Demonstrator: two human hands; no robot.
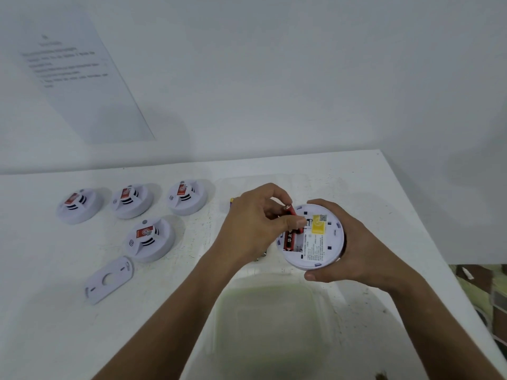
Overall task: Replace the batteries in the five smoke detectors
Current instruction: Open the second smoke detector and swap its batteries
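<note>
Clear tub [263, 319] sits nearest, right under the open detector [318, 242]. Right hand [354, 250], grip wrapped round that detector's rim, holds it back-up over the table [41, 270]. Left hand [252, 226] has its grip pinched on a red battery [290, 210] at the detector's bay, another red cell [290, 240] seated there. Left of the detector: four closed detectors [150, 239] and a mounting plate [109, 281].
</note>
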